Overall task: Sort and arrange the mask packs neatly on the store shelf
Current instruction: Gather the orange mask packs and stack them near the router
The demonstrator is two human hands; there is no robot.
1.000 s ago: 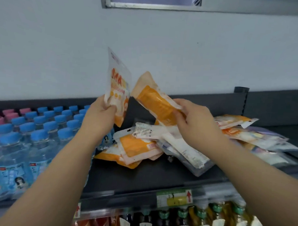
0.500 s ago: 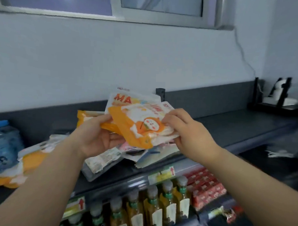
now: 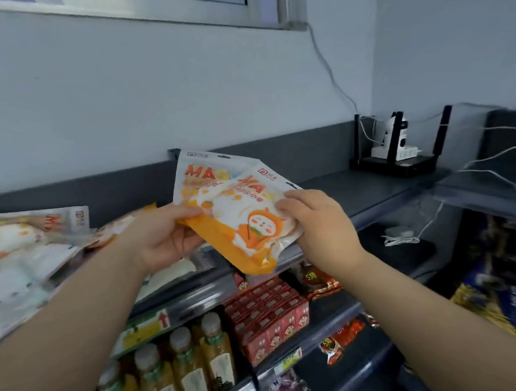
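Currently: your left hand and right hand pinch overlapped orange packs (two, it seems) by opposite edges, to square them for stacking; loose pile lies on shelf.

"MA" on orange mask packs

Two orange mask packs are held up; the left pile overlaps too much to count.
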